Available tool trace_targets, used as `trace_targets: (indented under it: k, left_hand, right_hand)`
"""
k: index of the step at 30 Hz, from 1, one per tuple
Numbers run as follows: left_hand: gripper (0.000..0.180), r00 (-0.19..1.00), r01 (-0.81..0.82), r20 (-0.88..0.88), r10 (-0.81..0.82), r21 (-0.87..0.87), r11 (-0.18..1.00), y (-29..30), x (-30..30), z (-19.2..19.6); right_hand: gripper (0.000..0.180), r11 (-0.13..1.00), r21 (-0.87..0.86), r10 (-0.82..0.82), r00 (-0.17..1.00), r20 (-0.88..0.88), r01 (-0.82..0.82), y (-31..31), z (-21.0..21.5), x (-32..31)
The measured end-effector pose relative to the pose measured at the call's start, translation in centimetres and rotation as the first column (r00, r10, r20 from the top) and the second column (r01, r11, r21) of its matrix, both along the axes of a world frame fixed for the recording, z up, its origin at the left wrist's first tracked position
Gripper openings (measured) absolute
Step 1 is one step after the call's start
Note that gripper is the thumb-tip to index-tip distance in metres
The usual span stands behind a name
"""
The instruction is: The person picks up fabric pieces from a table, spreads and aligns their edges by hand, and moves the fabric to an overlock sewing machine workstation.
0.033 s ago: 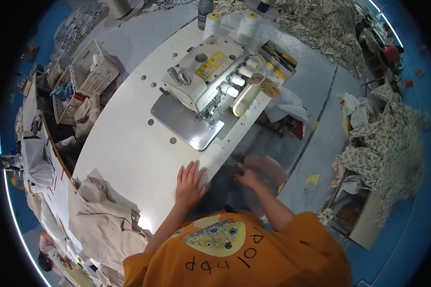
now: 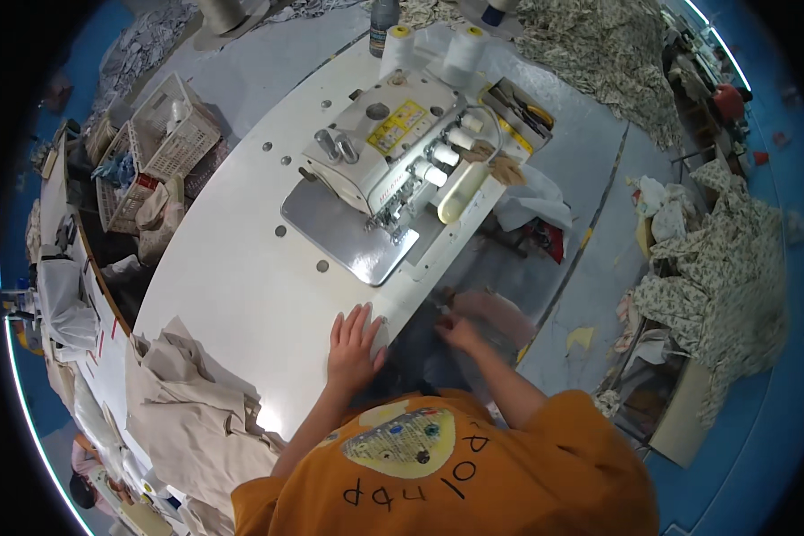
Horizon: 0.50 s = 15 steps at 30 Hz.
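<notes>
My left hand point(image 2: 352, 350) lies flat, fingers stretched, on the white sewing table point(image 2: 232, 223) close to its front edge. Beyond it stands an overlock sewing machine point(image 2: 384, 134) with a shiny metal plate point(image 2: 348, 234); the hand does not touch it. My right hand point(image 2: 461, 332) is lower, just off the table's right edge, its fingers bent together beside a pinkish pad point(image 2: 496, 314). Whatever lies between those fingers is too dark and small to make out. Beige fabric point(image 2: 188, 389) is heaped on the table left of my left arm.
White thread cones point(image 2: 463, 54) and a dark bottle point(image 2: 383, 25) stand behind the machine, with a tool box point(image 2: 520, 114) to their right. Plastic baskets point(image 2: 177, 134) sit at the left. Patterned fabric point(image 2: 719, 277) is piled at the right; more fabric point(image 2: 590, 54) lies at the back.
</notes>
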<state>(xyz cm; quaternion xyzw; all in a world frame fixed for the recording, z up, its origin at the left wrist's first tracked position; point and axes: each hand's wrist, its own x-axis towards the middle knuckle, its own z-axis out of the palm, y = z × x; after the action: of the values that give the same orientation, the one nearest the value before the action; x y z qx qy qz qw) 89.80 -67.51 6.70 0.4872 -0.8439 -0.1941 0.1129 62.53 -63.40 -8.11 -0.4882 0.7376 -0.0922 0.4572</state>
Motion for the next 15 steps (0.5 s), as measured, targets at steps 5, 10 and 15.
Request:
trace_targets:
  k: [5, 10, 15]
  left_hand:
    - [0.052, 0.999, -0.039, 0.009, 0.039, -0.002, 0.999, 0.1, 0.0, -0.4]
    - [0.045, 0.982, -0.179, -0.058, 0.179, 0.007, 0.984, -0.1, -0.7, 0.0]
    - [0.025, 0.923, -0.351, -0.069, 0.378, -0.552, 0.756, 4.5, -2.0, -3.6]
  right_hand:
    - [0.035, 0.949, 0.132, 0.304, 0.942, -0.141, -0.286, -6.1, -2.5, -3.0]
    - [0.034, 0.933, 0.015, 0.352, 0.903, -0.246, -0.359, -11.8, -12.5, -10.9]
    - [0.034, 0.765, -0.275, 0.5, 0.806, -0.317, -0.582, -15.4, -23.7, -17.8]
